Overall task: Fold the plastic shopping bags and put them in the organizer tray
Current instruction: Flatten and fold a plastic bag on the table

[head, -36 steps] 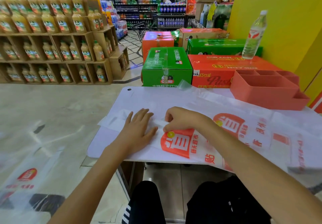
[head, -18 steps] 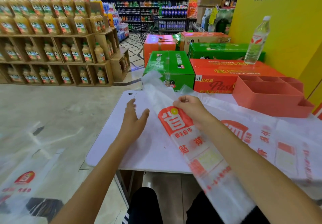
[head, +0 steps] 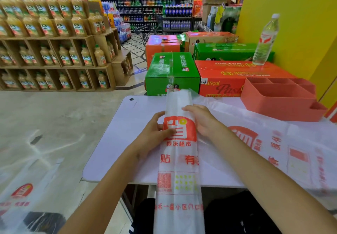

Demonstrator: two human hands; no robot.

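A long folded plastic bag (head: 179, 153) lies lengthwise on the white desk (head: 116, 142), its lower end hanging over the near edge. The left hand (head: 155, 135) pinches its left side — thumb on the red logo — while the right hand (head: 202, 119) curls its fingers over the right edge. The pink organizer tray (head: 279, 99) sits at the far right, beside more bags (head: 273, 142).

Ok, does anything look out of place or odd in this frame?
Yes: a plastic bag lies on the floor left of the table, away from the tray.
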